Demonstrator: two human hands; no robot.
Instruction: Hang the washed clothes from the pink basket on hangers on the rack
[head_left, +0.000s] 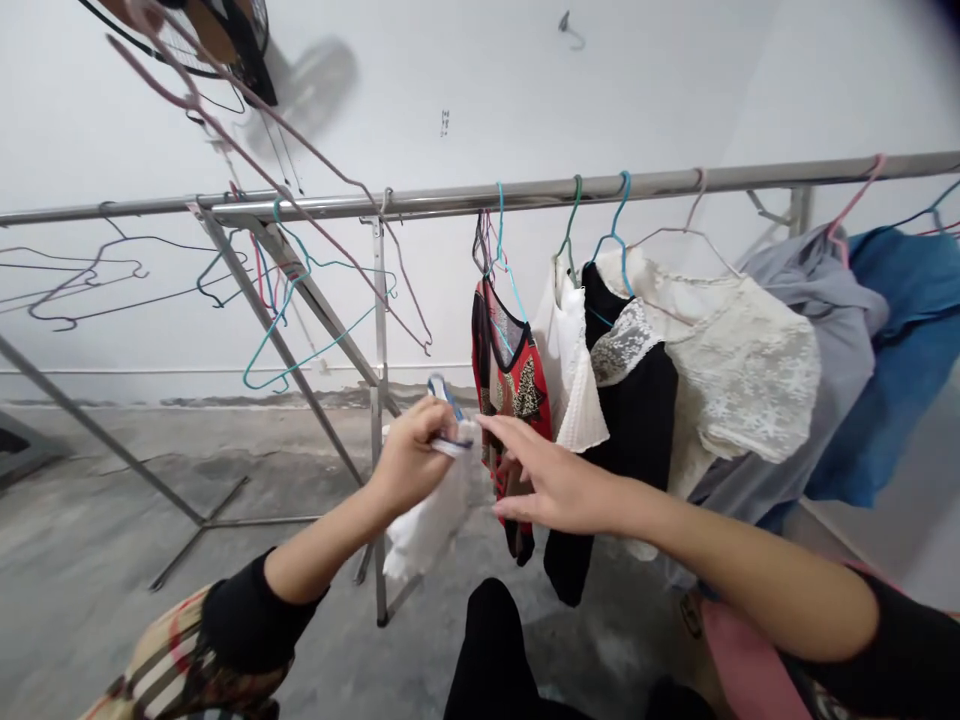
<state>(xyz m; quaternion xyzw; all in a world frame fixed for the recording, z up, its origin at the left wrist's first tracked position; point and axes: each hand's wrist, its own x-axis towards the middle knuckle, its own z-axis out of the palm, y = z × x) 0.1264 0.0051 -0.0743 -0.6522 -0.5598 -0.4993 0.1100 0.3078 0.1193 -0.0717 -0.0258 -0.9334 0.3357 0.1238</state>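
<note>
My left hand (411, 455) is closed round a blue wire hanger (444, 398) and a white garment (429, 520) that droops below it. My right hand (551, 480) reaches in from the right with fingers stretched out, the fingertips touching the white garment beside the hanger. Both hands are just below the steel clothes rail (480, 195), in front of a red patterned top (510, 385) hanging there.
Along the rail to the right hang a black-and-white lace top (626, 400), a cream lace blouse (742, 370), a grey garment (825, 320) and a blue one (907, 350). Several bare hangers (300, 300) hang at the left. A fan (217, 40) is overhead. The floor is bare concrete (112, 540).
</note>
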